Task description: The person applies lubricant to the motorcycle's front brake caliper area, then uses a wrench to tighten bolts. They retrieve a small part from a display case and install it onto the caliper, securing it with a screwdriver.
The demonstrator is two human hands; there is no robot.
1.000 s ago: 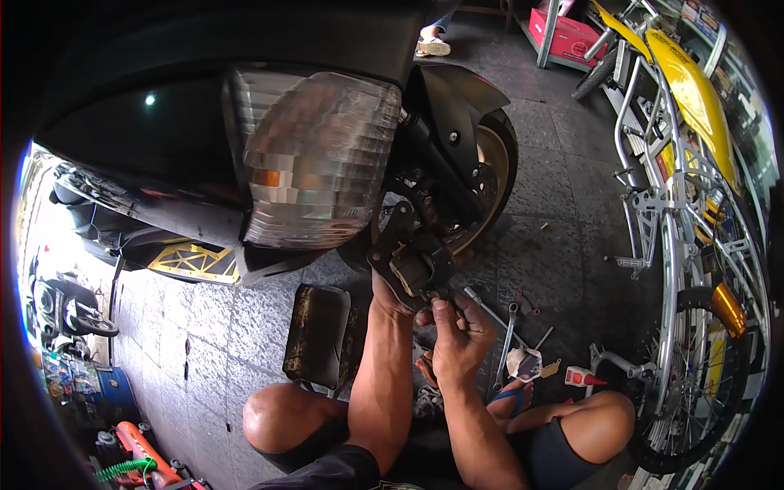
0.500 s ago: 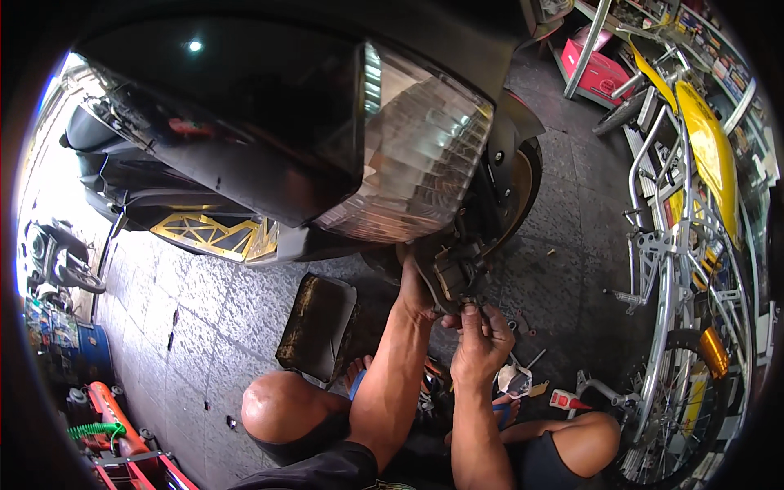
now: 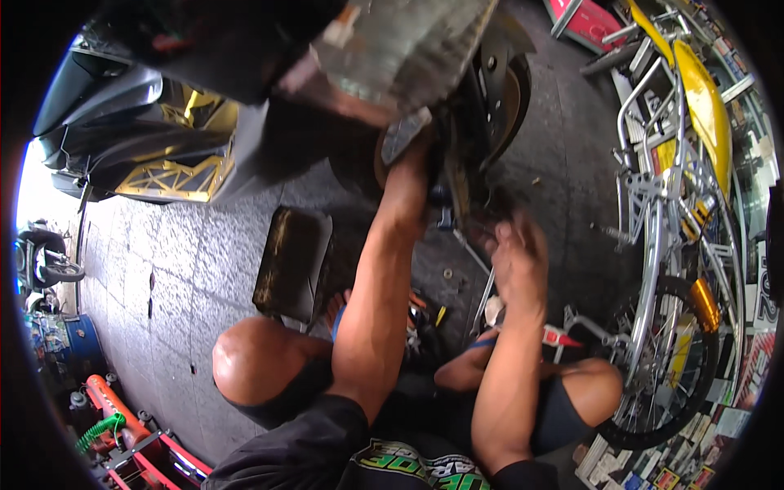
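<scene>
My left hand (image 3: pixel 411 175) reaches up beside the front wheel (image 3: pixel 516 102) of a dark scooter, under its clear headlight (image 3: pixel 400 57). A flat grey piece (image 3: pixel 406 135) shows just above this hand; its fingers are hidden, so whether it grips the piece is unclear. Right of it hangs a dark metal part (image 3: pixel 459 184), blurred. My right hand (image 3: pixel 520 253) is apart from that part, lower and to the right, its fingers bent and smeared by motion. Close to its fingertips a thin metal rod (image 3: pixel 478 257) slants down toward the floor.
A black rectangular tray (image 3: pixel 292 265) lies on the tiled floor left of my arm. Small hardware and a yellow-tipped item (image 3: pixel 441 314) lie between my arms. On the right stands a yellow and silver motorcycle frame (image 3: pixel 653 196); a red floor jack (image 3: pixel 122 420) stands at lower left.
My right hand has come off the metal part and moved right. My left hand stays up by the wheel. The whole view has shifted, so the scooter sits higher in the picture.
</scene>
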